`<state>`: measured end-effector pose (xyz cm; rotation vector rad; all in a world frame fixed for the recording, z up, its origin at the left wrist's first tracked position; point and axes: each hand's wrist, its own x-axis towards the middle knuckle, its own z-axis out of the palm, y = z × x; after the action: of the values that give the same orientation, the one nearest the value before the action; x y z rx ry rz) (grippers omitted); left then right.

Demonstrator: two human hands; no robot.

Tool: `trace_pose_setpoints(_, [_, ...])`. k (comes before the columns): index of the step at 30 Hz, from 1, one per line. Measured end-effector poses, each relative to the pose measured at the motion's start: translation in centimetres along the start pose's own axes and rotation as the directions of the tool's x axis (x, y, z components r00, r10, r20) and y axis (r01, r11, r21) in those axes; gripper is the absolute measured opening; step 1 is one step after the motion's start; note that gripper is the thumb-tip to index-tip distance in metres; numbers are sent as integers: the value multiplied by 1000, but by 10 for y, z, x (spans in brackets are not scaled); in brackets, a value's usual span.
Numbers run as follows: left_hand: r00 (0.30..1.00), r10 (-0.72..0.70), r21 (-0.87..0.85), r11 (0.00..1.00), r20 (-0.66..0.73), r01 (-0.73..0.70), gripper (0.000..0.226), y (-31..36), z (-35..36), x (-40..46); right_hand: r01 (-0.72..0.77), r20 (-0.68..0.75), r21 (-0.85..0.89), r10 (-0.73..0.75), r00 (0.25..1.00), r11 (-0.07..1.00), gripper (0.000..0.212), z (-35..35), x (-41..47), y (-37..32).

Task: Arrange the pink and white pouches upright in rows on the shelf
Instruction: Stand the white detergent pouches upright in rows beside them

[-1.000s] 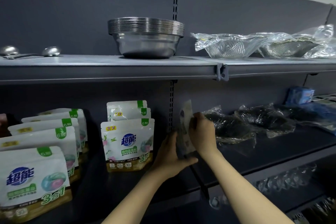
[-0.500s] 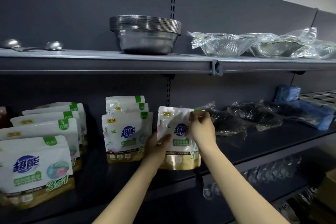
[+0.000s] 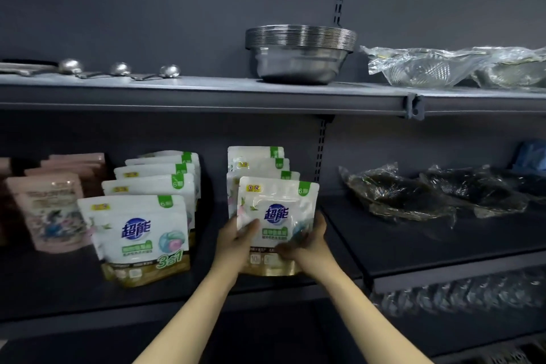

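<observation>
A white pouch (image 3: pixel 277 216) stands upright at the front of the right row of white pouches (image 3: pixel 257 161) on the dark shelf (image 3: pixel 384 248). My left hand (image 3: pixel 236 241) grips its left side, thumb on the front. My right hand (image 3: pixel 310 242) grips its lower right side. To the left stands another row of white pouches (image 3: pixel 139 239), several deep. Further left is a row of pink pouches (image 3: pixel 48 210), also upright.
Dark items wrapped in clear plastic (image 3: pixel 399 195) lie on the same shelf to the right. The upper shelf carries stacked steel bowls (image 3: pixel 300 56), ladles (image 3: pixel 121 69) and wrapped strainers (image 3: pixel 425 68). A shelf bracket (image 3: pixel 320 154) runs behind the right row.
The pouch was turned to face forward, then carried left and set at the front of the right white row. My right hand slid from its top to its lower side. The view swung left.
</observation>
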<state>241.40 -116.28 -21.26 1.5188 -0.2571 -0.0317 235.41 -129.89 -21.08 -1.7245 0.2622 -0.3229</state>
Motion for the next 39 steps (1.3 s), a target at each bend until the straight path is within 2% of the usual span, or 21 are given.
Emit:
trace_pose_setpoints(4, [999,-10,148,989,-34,15,27,-10,-22,6,51,-35,-251,-62,997,967,71,21,1,0])
trace_pose_setpoints(7, [998,-51,171,984,-34,57,31,-16,-29,6,116,-68,-291,-141,988,950,59,31,3,10])
trace_pose_setpoints(13, [991,-136,136,982,2,134,31,-14,-25,3,107,-105,-327,-148,983,939,72,30,2,16])
trace_pose_setpoints(18, [992,-126,113,986,7,125,27,-16,-21,1,82,-134,-357,-138,981,930,73,27,6,16])
trace_pose_setpoints(22, [989,-146,171,975,28,139,37,-21,-23,0,56,-145,-377,-119,982,924,76,26,6,16])
trace_pose_setpoints(25, [992,-119,166,980,43,111,28,-18,-22,-1,60,-144,-374,-122,982,926,75,27,8,15])
trace_pose_setpoints(33, [992,-119,152,982,40,112,39,-25,-20,6,58,-168,-361,-126,978,931,70,27,19,18])
trace_pose_setpoints(36, [991,-128,193,972,-26,131,40,-33,-24,13,39,-159,-325,-95,983,945,73,23,23,24])
trace_pose_setpoints(39, [984,-67,221,970,-163,102,52,-36,-33,25,2,-186,-287,-58,981,958,73,13,28,26])
